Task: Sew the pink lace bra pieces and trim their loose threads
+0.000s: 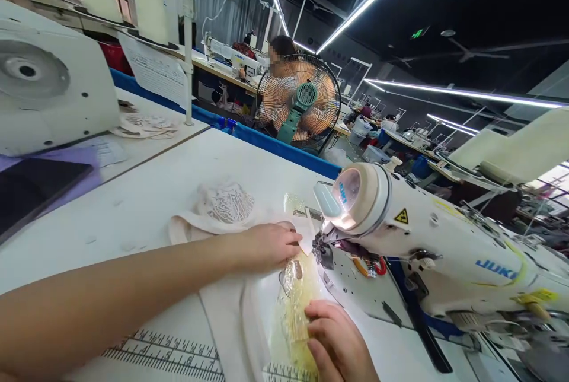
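Observation:
My left hand [269, 247] reaches across cream-white fabric [237, 311], its fingertips closed on the cloth's edge just left of the presser foot [323, 251] of a white sewing machine [427, 239]. A gathered lacy part of the fabric [231, 201] is bunched beyond my wrist. A small white pointed piece [306, 234] lies between those fingertips and the needle area. Nearer to me, my right hand [340, 343] rests with fingers curved and apart at the right edge of yellowish clear tape [297, 305] on the worktop. Nothing shows in that hand.
A printed ruler scale [164, 358] runs along the table's near edge. Black-handled tool [429, 334] and a red-orange ring [377, 266] lie by the machine. At left are a dark flat device [40, 189] and another machine [48, 79]. A fan [304, 97] stands beyond, before a seated person.

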Tool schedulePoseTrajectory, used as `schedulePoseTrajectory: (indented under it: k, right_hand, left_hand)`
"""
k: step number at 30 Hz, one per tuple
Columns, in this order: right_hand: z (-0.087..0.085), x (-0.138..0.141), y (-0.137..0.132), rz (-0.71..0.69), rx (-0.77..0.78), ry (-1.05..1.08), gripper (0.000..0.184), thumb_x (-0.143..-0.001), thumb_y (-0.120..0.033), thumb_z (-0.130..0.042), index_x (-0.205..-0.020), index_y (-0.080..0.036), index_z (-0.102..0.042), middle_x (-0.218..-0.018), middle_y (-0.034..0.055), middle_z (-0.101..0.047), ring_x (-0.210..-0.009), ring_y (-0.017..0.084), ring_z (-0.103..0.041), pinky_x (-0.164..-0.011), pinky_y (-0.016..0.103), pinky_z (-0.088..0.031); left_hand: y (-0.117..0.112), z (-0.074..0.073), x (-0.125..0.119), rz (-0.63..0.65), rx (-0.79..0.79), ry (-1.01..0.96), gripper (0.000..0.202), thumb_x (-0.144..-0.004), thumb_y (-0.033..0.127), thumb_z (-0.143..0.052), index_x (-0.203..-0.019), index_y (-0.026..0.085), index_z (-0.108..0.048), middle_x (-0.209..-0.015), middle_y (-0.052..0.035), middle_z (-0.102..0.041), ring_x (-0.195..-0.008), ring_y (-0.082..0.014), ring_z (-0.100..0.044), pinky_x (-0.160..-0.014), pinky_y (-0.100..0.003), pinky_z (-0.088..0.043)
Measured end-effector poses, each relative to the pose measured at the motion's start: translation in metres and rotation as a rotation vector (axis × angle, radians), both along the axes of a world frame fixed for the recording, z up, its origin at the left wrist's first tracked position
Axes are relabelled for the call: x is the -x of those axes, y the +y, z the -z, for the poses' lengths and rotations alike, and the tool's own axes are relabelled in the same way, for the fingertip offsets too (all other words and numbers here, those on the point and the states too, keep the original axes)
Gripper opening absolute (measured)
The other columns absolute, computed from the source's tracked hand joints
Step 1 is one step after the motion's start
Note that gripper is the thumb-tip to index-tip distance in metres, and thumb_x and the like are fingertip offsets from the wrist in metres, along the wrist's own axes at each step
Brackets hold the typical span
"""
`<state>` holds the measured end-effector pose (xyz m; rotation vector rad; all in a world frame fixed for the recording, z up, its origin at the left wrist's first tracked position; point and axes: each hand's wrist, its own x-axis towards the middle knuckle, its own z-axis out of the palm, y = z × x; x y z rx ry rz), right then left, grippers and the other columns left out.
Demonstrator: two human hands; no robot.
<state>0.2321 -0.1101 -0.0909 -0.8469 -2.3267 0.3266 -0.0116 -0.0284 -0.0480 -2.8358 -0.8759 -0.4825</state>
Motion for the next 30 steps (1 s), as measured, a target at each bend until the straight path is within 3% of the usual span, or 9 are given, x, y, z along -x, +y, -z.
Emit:
schedulePoseTrajectory:
  k: [5, 9, 12, 15, 17, 20, 25, 27, 30]
  right_hand:
    - [-0.003, 0.011, -0.012, 0.072, -0.023, 0.027, 0.009, -0.086, -0.022, -0.047, -0.092, -0.023, -0.053, -0.099, 0.0099, -0.061, -0.093, 0.023, -0.060, -0.076, 0.035, -0.053]
    - [-0.008, 0.057, -0.039, 0.035, 0.030, 0.081, 0.030, -0.076, -0.039, -0.060, -0.100, -0.021, -0.054, -0.095, 0.0107, -0.059, -0.085, 0.025, -0.059, -0.068, 0.036, -0.054]
    - [-0.013, 0.096, -0.056, 0.051, 0.016, -0.087, 0.058, -0.055, -0.048, -0.078, -0.101, -0.017, -0.059, -0.091, 0.0113, -0.061, -0.078, 0.029, -0.059, -0.064, 0.041, -0.054]
    - [-0.017, 0.111, -0.063, 0.111, -0.043, -0.318, 0.053, -0.051, -0.036, -0.084, -0.094, -0.015, -0.061, -0.087, 0.0120, -0.063, -0.074, 0.029, -0.059, -0.061, 0.042, -0.054]
    - [-0.021, 0.102, -0.064, 0.066, -0.057, -0.379, 0.032, -0.061, -0.026, -0.078, -0.087, -0.016, -0.063, -0.082, 0.0103, -0.064, -0.069, 0.026, -0.060, -0.055, 0.036, -0.052]
    - [-0.039, 0.067, -0.071, -0.124, 0.084, -0.274, 0.002, -0.077, -0.018, -0.061, -0.078, -0.019, -0.063, -0.073, 0.0045, -0.065, -0.063, 0.018, -0.061, -0.054, 0.025, -0.050]
    - [-0.094, 0.007, -0.080, -0.249, 0.639, 0.026, 0.032, -0.091, -0.043, -0.046, -0.083, -0.021, -0.068, -0.093, 0.0058, -0.065, -0.083, 0.017, -0.063, -0.075, 0.025, -0.050]
    - [-0.100, -0.005, -0.074, -0.219, 0.770, 0.078, 0.040, -0.091, -0.048, -0.044, -0.081, -0.019, -0.069, -0.096, 0.0064, -0.065, -0.086, 0.018, -0.062, -0.079, 0.029, -0.049]
    - [-0.084, -0.008, -0.051, -0.041, 0.768, -0.016, 0.050, -0.092, -0.050, -0.039, -0.068, -0.015, -0.066, -0.069, 0.0026, -0.062, -0.066, 0.015, -0.058, -0.063, 0.024, -0.048]
  left_hand:
    - [-0.032, -0.012, 0.068, -0.328, 0.102, 0.095, 0.045, -0.080, 0.016, -0.051, -0.126, 0.017, -0.052, -0.134, -0.0114, -0.053, -0.119, -0.0263, -0.051, -0.098, -0.040, -0.041]
    - [-0.041, -0.014, 0.124, -0.652, 0.228, 0.168, 0.055, -0.078, 0.024, -0.046, -0.131, 0.006, -0.046, -0.132, -0.0198, -0.053, -0.121, -0.0332, -0.048, -0.100, -0.047, -0.038]
    - [-0.046, -0.015, 0.137, -0.640, 0.186, 0.208, 0.047, -0.079, 0.021, -0.040, -0.122, 0.010, -0.055, -0.118, -0.0171, -0.063, -0.108, -0.0305, -0.058, -0.099, -0.049, -0.037]
    - [-0.055, -0.025, 0.129, -0.575, 0.118, 0.147, 0.039, -0.081, 0.019, -0.036, -0.109, 0.017, -0.063, -0.097, -0.0111, -0.072, -0.087, -0.0268, -0.066, -0.083, -0.041, -0.048]
    - [-0.064, -0.040, 0.119, -0.566, 0.187, -0.004, 0.036, -0.085, 0.025, -0.034, -0.107, 0.019, -0.063, -0.089, -0.0072, -0.073, -0.076, -0.0232, -0.067, -0.065, -0.031, -0.051]
    - [-0.076, -0.069, 0.104, -0.493, 0.548, -0.264, 0.039, -0.089, 0.031, -0.028, -0.108, 0.018, -0.060, -0.073, -0.0007, -0.070, -0.062, -0.0173, -0.065, -0.052, -0.023, -0.049]
    - [-0.074, -0.086, 0.096, -0.314, 1.159, -0.386, 0.043, -0.084, 0.032, -0.032, -0.116, 0.018, -0.057, -0.095, -0.0105, -0.072, -0.060, -0.0206, -0.066, -0.046, -0.027, -0.051]
    - [-0.064, -0.080, 0.099, -0.380, 1.173, -0.305, 0.045, -0.081, 0.033, -0.035, -0.117, 0.020, -0.058, -0.098, -0.0108, -0.071, -0.060, -0.0222, -0.066, -0.047, -0.030, -0.053]
    - [-0.045, -0.072, 0.102, -0.621, 0.948, -0.021, 0.035, -0.077, 0.026, -0.041, -0.099, 0.023, -0.068, -0.081, -0.0059, -0.072, -0.059, -0.0224, -0.065, -0.051, -0.031, -0.054]
